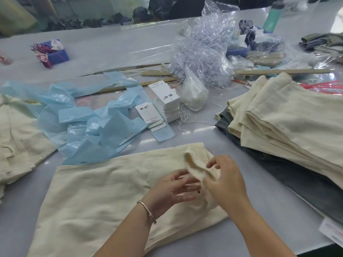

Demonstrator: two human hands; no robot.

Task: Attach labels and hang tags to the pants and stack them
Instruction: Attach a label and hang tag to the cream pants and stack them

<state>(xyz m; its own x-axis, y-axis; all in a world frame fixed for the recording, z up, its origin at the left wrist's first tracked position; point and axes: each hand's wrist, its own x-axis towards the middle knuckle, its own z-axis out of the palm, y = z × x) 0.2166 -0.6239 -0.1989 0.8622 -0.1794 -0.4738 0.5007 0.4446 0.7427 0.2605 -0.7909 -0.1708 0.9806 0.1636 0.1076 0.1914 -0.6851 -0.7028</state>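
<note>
A cream pair of pants (104,190) lies flat on the grey table in front of me. Its waistband corner (196,160) is folded up at the right end. My right hand (224,184) pinches that raised fold of cloth. My left hand (172,190), with a silver bangle on the wrist, rests on the pants just left of the fold, fingers spread and blurred. White hang tags (165,101) lie in a row of small piles beyond the pants. A white bundle of strings (193,95) sits beside them.
A stack of folded cream pants (289,125) over grey ones (304,175) fills the right side. More cream cloth (16,138) lies at the left. Blue plastic sheets (89,123) are scattered ahead, with clear plastic bags (204,51) and wooden rulers (278,71) behind.
</note>
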